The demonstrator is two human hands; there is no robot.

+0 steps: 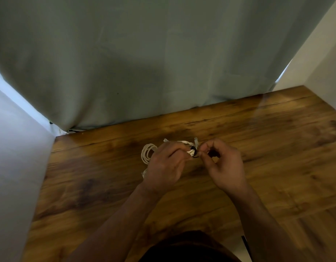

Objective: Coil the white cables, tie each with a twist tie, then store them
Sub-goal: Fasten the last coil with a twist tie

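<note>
Both forearms enter from bottom centre of frame over wood table (pixel 277 167). Left hand (pixel 163 167), centre frame, fingers curled round white cable (pixel 147 153); coil loops stick out at its upper-left side, bunched strands exit betw. thumb and fingers toward right. Right hand (pixel 225 165), just beside, thumb and forefinger pinched narrow on black twist tie (pixel 194 152), which wraps the bunched strands in the gap betw. hands. Cable held above tabletop; contact w/ table cannot be told. Beyond, upper frame: grey-green curtain (pixel 144 63).
</note>
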